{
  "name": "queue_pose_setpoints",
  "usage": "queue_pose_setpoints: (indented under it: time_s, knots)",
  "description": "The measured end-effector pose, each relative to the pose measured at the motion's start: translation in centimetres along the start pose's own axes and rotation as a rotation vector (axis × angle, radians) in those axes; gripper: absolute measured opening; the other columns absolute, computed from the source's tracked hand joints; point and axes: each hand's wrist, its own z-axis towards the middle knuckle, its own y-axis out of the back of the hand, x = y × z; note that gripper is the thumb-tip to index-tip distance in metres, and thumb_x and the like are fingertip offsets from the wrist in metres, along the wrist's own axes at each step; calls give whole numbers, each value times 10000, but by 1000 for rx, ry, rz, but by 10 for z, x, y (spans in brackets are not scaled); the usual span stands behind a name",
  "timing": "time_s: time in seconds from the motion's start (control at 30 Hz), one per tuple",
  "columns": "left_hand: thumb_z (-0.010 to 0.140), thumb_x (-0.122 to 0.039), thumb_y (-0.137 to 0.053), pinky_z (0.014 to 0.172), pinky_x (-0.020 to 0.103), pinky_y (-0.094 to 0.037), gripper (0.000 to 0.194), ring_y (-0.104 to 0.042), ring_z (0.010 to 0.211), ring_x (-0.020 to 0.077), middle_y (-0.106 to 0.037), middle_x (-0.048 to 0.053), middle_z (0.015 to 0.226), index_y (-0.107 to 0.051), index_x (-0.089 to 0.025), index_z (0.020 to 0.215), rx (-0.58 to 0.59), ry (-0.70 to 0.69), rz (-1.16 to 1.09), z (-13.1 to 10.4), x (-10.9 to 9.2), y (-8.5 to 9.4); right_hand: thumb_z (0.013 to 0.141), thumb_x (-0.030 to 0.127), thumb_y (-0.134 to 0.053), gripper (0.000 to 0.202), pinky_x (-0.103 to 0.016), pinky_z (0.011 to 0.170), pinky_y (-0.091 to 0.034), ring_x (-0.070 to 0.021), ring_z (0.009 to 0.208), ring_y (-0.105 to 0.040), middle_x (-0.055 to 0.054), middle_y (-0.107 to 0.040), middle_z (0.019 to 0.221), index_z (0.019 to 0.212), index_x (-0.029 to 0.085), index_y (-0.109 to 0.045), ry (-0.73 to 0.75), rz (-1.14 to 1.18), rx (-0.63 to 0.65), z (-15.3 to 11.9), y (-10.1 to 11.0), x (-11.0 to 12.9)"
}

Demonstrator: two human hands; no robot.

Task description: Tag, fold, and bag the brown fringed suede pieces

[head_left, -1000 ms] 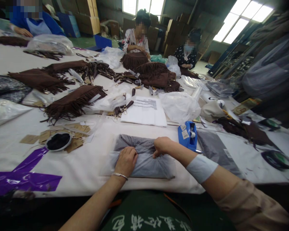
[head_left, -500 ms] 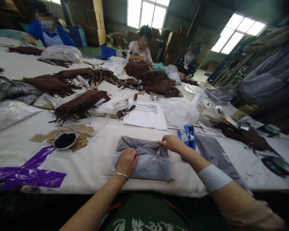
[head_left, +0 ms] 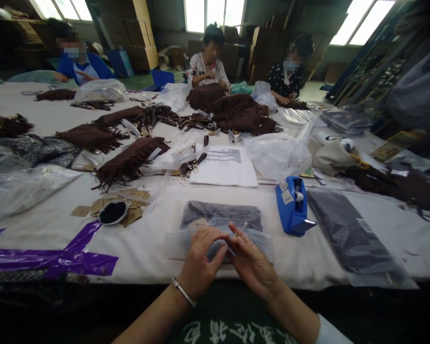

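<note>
Pale tabletop (head_left: 146, 253): packet (head_left: 222, 211) beneath left grip (head_left: 202, 258) and right grip (head_left: 252, 263).

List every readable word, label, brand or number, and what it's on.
Dark green apron: white Chinese characters, one probably "箱"; the others I can't read surely.
White sheet: printed lines, too small.
Front packet: faint print, too small.
Blue tape dispenser: pale stickers, blurred.
Right-hand packet: white label, too small.
No number or brand name readable.

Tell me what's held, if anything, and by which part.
It cannot be told: left hand and right hand are close together over the bagged package, any grip unclear.
</note>
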Motion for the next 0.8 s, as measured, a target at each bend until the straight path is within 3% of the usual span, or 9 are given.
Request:
queue_pose_setpoints:
  time_s: [0.13,0.37,0.47,0.57,0.67,0.73,0.8]
  knots:
    - [892,-223,-512,952,339,-397,151,-525,1019,175,-600,23,1046,-588,-224,1023,21,118,-91,0,-4,-4,849,192,-629,385,-298,977,-373,-133,956,-543,-16,-631,903,1224,178,-542,15,-19,11,-5,4,-3]
    - [859,-273,-559,913,320,-409,168,-533,990,185,-605,28,1012,-604,-218,1011,94,222,-158,0,-12,-11,861,312,-615,440,-397,1070,-264,-207,1167,-471,-76,-598,1154,1273,217,-495,119,-196,-18,-12,-3,-4]
    - [852,-337,-575,877,308,-408,176,-546,939,184,-616,32,956,-624,-202,954,71,304,-169,1,-13,-13,852,385,-618,468,-403,1100,-232,-217,1219,-433,-64,-573,1210,1281,246,-492,156,-358,-72,-12,-3,-7]
    - [852,-392,-564,791,295,-409,240,-555,825,178,-626,39,831,-636,-168,804,-5,398,-171,0,-12,-14,885,448,-545,478,-388,1107,-248,-218,1257,-393,-34,-482,1326,1326,295,-443,177,-687,-89,-13,11,-10]
    - [821,-428,-586,694,276,-396,317,-535,709,160,-605,42,708,-610,-140,690,-51,460,-291,-1,-5,-16,924,441,-450,479,-388,1069,-336,-225,1271,-376,-4,-436,1364,1382,337,-353,273,-1152,-1,-8,33,-10]
    - [776,-451,-624,649,266,-389,353,-525,642,146,-593,49,650,-594,-122,650,-35,505,-466,-1,1,-15,929,389,-437,440,-372,1043,-378,-235,1270,-375,16,-390,1394,1364,361,-381,495,-1475,85,-2,46,-6]
    - [702,-437,-683,626,255,-386,358,-521,594,134,-588,58,608,-580,-106,613,-22,580,-673,-1,5,-12,933,345,-425,406,-349,1068,-337,-232,1273,-370,41,-340,1421,1337,383,-420,805,-1723,142,5,55,2]
